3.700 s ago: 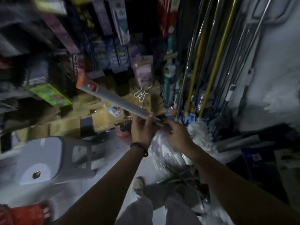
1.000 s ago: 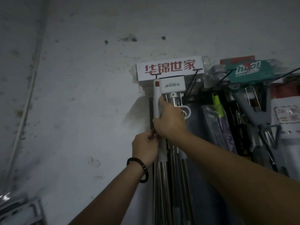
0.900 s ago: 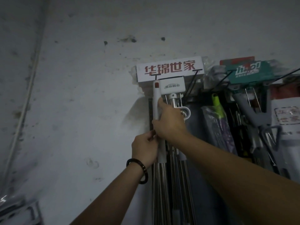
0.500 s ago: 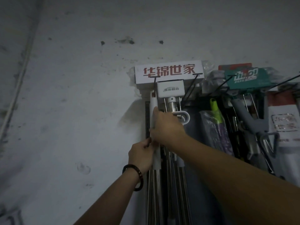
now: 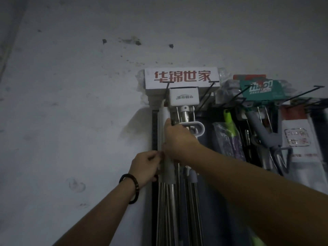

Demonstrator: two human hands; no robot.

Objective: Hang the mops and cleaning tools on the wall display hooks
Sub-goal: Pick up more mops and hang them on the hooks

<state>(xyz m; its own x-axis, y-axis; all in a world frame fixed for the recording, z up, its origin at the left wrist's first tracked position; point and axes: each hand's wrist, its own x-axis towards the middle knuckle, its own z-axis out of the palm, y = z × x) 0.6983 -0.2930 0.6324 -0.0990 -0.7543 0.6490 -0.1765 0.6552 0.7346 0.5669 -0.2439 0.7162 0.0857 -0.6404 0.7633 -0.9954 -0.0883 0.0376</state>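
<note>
A white mop handle point(image 5: 163, 125) with a red tip stands upright against the wall rack, its top at the left black hook point(image 5: 166, 89) under a white sign with red characters point(image 5: 181, 78). My right hand point(image 5: 177, 139) grips the handle high up. My left hand point(image 5: 144, 166), with a dark bead bracelet on the wrist, pinches the handle lower down, where its grey sleeve meets the steel pole point(image 5: 164, 210). Beside it hangs a white mop head point(image 5: 183, 97) with a loop handle.
More steel poles point(image 5: 193, 210) hang right of my hands. Further right hang a green-handled tool in plastic point(image 5: 229, 135), a grey lever mop point(image 5: 260, 132), a teal carton point(image 5: 260, 89) and empty black hooks point(image 5: 301, 94). Bare stained wall point(image 5: 71, 121) fills the left.
The view has shifted from the cluttered floor up to the wall rack. Over the last second the handle's red tip has come down from beside the sign onto the left hook; both hands keep their grip.
</note>
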